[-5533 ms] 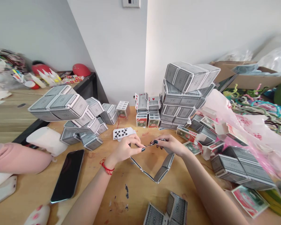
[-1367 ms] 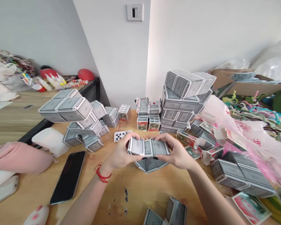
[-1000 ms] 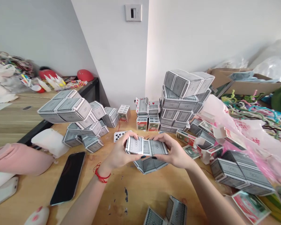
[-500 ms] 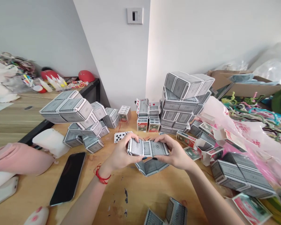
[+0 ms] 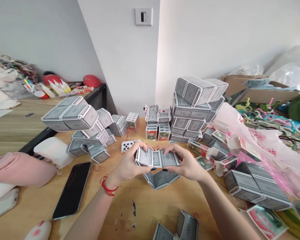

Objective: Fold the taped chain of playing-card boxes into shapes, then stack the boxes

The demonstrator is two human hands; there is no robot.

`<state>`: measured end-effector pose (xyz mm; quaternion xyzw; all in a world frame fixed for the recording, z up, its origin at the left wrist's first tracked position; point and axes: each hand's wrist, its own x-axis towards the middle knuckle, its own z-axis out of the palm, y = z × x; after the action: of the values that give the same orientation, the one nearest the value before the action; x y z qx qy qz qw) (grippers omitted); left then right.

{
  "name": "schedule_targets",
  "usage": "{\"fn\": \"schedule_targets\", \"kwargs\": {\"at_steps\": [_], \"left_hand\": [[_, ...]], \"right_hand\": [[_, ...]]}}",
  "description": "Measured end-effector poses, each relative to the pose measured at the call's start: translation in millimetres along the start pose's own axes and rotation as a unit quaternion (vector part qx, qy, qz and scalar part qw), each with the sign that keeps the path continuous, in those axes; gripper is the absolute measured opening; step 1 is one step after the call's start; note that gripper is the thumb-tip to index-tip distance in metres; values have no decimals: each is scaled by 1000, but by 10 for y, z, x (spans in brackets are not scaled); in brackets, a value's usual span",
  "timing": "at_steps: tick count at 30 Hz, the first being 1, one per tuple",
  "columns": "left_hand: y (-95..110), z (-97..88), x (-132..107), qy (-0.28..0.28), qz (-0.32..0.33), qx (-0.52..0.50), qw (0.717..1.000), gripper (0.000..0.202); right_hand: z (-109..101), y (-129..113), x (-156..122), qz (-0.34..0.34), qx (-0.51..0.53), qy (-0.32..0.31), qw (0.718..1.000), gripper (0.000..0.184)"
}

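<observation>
Between both hands is a folded playing-card piece point(image 5: 157, 158) with grey patterned backs, held level above the table. My left hand point(image 5: 133, 160) grips its left end, thumb below and fingers on top. At its right end my right hand point(image 5: 181, 161) is closed in the same way. Just beneath it, partly hidden, another folded card piece point(image 5: 162, 180) rests on the table. A face-up playing card point(image 5: 129, 145) lies beyond my left hand. Two more folded card pieces point(image 5: 187, 225) are at the near edge of the view.
Stacked card blocks stand as a left pile point(image 5: 70, 116) and a taller right pile point(image 5: 190, 113). Card boxes point(image 5: 164, 132) are at the back. A black phone point(image 5: 72, 191) lies left, and a long card block point(image 5: 257, 190) right, beside a pink plastic bag point(image 5: 262, 146).
Both hands keep the same grip on the folded card piece. The whole view has shifted very slightly.
</observation>
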<state>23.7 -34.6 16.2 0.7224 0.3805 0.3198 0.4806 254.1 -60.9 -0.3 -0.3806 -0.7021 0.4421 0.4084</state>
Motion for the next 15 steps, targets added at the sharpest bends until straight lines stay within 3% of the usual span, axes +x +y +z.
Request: {"fn": "schedule_targets", "kwargs": {"at_steps": [15], "left_hand": [[40,-2,3,12,24,-22,999,41]], "right_hand": [[-4,9,16,24,-6,8,1000,40]]}}
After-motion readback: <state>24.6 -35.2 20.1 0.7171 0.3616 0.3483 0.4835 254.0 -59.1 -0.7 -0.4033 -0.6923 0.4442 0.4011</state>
